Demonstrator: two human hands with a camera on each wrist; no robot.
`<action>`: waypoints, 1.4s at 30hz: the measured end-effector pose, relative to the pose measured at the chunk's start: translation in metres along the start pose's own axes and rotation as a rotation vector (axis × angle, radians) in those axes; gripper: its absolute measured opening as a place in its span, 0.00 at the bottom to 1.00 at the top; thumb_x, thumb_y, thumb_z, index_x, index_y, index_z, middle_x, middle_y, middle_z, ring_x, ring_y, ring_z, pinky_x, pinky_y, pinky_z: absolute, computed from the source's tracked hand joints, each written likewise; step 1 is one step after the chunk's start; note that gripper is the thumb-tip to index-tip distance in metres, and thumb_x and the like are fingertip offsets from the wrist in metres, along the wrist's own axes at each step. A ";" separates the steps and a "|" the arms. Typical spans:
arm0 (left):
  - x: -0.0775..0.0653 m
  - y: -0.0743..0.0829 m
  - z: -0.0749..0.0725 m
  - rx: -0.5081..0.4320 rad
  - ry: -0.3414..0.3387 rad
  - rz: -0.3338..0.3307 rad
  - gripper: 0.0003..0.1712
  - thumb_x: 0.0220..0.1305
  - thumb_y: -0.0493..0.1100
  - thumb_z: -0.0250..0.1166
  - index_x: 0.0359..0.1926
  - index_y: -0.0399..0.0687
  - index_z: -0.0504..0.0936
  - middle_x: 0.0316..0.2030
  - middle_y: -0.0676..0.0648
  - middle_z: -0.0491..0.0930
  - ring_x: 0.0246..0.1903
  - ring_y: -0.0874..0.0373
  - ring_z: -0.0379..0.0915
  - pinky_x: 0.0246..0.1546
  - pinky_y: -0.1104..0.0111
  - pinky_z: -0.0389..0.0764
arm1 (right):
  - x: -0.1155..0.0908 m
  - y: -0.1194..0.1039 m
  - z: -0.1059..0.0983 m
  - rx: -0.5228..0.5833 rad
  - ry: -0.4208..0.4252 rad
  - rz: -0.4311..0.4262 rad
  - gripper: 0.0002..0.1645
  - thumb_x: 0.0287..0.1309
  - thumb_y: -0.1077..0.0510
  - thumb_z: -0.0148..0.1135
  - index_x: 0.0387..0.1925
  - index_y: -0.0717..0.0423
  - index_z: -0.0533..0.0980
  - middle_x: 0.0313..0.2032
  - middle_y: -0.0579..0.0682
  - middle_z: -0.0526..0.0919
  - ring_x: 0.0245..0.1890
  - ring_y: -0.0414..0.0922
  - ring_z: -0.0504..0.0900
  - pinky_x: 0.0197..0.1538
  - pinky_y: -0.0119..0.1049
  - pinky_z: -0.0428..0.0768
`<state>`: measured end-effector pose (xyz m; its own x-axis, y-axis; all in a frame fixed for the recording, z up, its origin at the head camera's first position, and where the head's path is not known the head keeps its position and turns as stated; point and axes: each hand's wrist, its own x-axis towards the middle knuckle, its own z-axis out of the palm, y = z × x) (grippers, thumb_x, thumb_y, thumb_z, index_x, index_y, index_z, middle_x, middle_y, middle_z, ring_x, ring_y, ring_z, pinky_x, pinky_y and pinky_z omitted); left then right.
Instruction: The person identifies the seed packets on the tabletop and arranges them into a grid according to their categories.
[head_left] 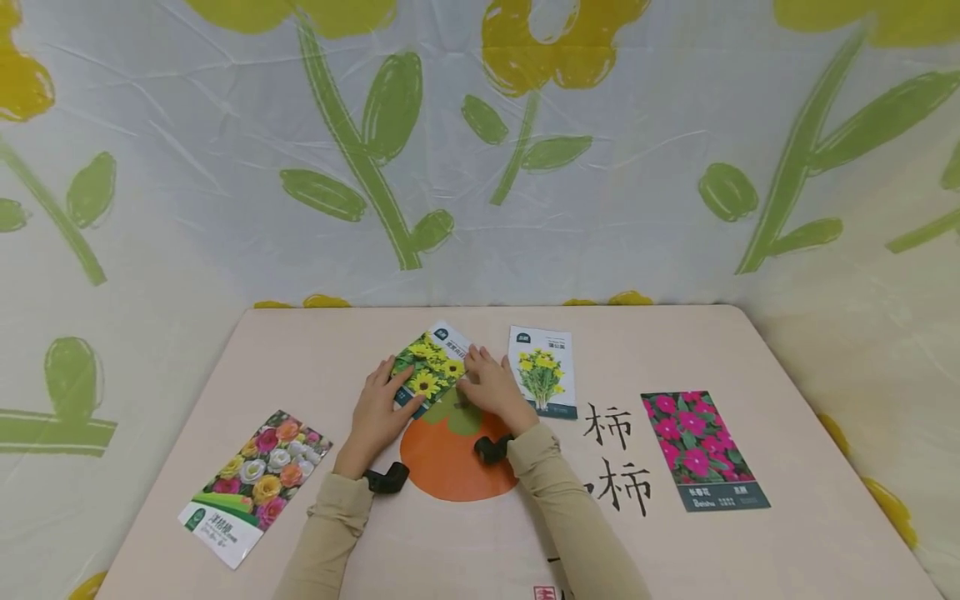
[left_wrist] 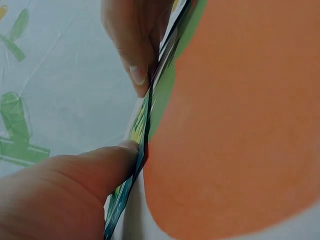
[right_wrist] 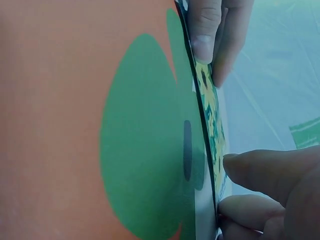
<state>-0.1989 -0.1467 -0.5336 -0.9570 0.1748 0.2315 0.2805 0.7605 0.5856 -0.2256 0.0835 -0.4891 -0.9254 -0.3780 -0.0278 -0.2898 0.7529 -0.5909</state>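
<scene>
A seed packet [head_left: 427, 371] with yellow daisy-like flowers lies tilted at the table's centre, over the top of a printed orange persimmon. My left hand [head_left: 381, 410] holds its lower left end, the thumb [left_wrist: 117, 162] pressed on the printed face and the fingers at the far edge. At its right side, my right hand [head_left: 491, 385] grips the edge with bent fingers. Seen from the right wrist, one fingertip [right_wrist: 235, 165] touches the printed face and another finger sits at the edge below. Part of the packet is hidden under both hands.
Right of my right hand lies a white packet [head_left: 542, 375] with yellow flowers. A magenta-flower packet [head_left: 697, 450] is farther right, and a packet with multicoloured roses [head_left: 258, 483] lies at left. A flower-print cloth [head_left: 600, 233] hangs behind the pale pink table [head_left: 315, 350].
</scene>
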 end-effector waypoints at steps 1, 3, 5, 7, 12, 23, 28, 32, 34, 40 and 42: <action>0.000 0.001 0.000 0.000 0.003 0.002 0.34 0.64 0.53 0.69 0.67 0.43 0.74 0.72 0.33 0.58 0.72 0.35 0.50 0.65 0.38 0.60 | 0.001 0.001 0.000 0.000 -0.001 0.003 0.33 0.72 0.53 0.53 0.71 0.65 0.62 0.74 0.62 0.55 0.76 0.57 0.50 0.74 0.61 0.39; -0.001 0.001 0.001 0.002 0.005 0.002 0.34 0.64 0.53 0.69 0.67 0.43 0.74 0.72 0.33 0.58 0.72 0.35 0.49 0.66 0.39 0.60 | 0.002 0.002 0.000 -0.001 -0.005 0.006 0.33 0.72 0.53 0.53 0.71 0.65 0.62 0.74 0.61 0.56 0.76 0.56 0.50 0.74 0.61 0.39; -0.002 0.002 0.001 -0.003 0.009 0.000 0.34 0.63 0.52 0.69 0.67 0.43 0.74 0.72 0.33 0.58 0.72 0.35 0.49 0.65 0.38 0.60 | 0.002 0.002 0.000 0.008 -0.010 0.010 0.33 0.72 0.53 0.53 0.72 0.64 0.61 0.75 0.61 0.55 0.76 0.56 0.50 0.74 0.60 0.38; -0.002 0.003 0.001 -0.005 0.011 -0.004 0.35 0.63 0.52 0.70 0.67 0.42 0.74 0.72 0.33 0.58 0.72 0.35 0.49 0.65 0.38 0.60 | 0.003 0.002 -0.001 0.010 -0.012 0.012 0.34 0.72 0.53 0.53 0.72 0.64 0.61 0.75 0.60 0.55 0.76 0.56 0.49 0.74 0.60 0.38; -0.002 0.008 0.002 -0.005 -0.003 -0.027 0.36 0.63 0.54 0.70 0.67 0.43 0.74 0.73 0.33 0.57 0.72 0.36 0.50 0.66 0.40 0.60 | 0.004 0.003 -0.002 0.010 -0.005 0.016 0.33 0.72 0.53 0.53 0.72 0.65 0.62 0.75 0.61 0.55 0.76 0.57 0.49 0.74 0.61 0.38; -0.002 0.014 0.003 0.005 -0.030 -0.044 0.37 0.63 0.55 0.69 0.69 0.45 0.72 0.73 0.34 0.56 0.72 0.36 0.50 0.66 0.40 0.61 | 0.009 0.009 -0.004 0.039 -0.018 0.017 0.33 0.72 0.54 0.51 0.72 0.64 0.60 0.75 0.60 0.54 0.76 0.57 0.48 0.74 0.60 0.37; -0.003 0.017 0.002 0.015 -0.051 -0.050 0.38 0.63 0.54 0.70 0.69 0.44 0.72 0.73 0.32 0.55 0.72 0.35 0.50 0.65 0.39 0.62 | 0.009 0.010 -0.007 0.060 -0.028 0.009 0.34 0.72 0.54 0.52 0.72 0.65 0.60 0.75 0.61 0.53 0.76 0.57 0.47 0.74 0.60 0.36; -0.003 0.019 0.002 0.015 -0.066 -0.060 0.37 0.63 0.54 0.69 0.69 0.44 0.72 0.73 0.32 0.55 0.71 0.35 0.50 0.64 0.39 0.63 | 0.010 0.010 -0.009 0.058 -0.039 0.001 0.33 0.72 0.55 0.52 0.72 0.67 0.60 0.75 0.63 0.54 0.76 0.59 0.48 0.74 0.61 0.37; -0.003 0.019 0.002 0.017 -0.066 -0.061 0.37 0.63 0.54 0.69 0.69 0.44 0.72 0.73 0.32 0.54 0.72 0.35 0.50 0.65 0.40 0.63 | 0.010 0.009 -0.011 0.054 -0.045 -0.002 0.33 0.72 0.55 0.52 0.72 0.67 0.61 0.74 0.63 0.54 0.76 0.59 0.48 0.73 0.62 0.37; -0.003 0.022 0.002 0.032 -0.048 -0.048 0.37 0.63 0.54 0.70 0.68 0.43 0.72 0.73 0.31 0.55 0.71 0.34 0.51 0.64 0.39 0.63 | 0.012 0.009 -0.013 0.041 -0.056 -0.001 0.34 0.72 0.54 0.51 0.72 0.66 0.60 0.75 0.63 0.54 0.76 0.59 0.48 0.73 0.62 0.37; -0.003 0.024 0.003 0.039 -0.042 -0.045 0.37 0.63 0.54 0.70 0.68 0.42 0.73 0.72 0.30 0.56 0.70 0.33 0.52 0.63 0.39 0.64 | 0.013 0.011 -0.013 0.030 -0.057 0.000 0.34 0.72 0.53 0.52 0.72 0.66 0.60 0.75 0.63 0.54 0.76 0.59 0.48 0.73 0.62 0.37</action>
<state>-0.1892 -0.1268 -0.5224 -0.9710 0.1658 0.1725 0.2353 0.7917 0.5638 -0.2439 0.0936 -0.4851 -0.9098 -0.4086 -0.0731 -0.2814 0.7365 -0.6151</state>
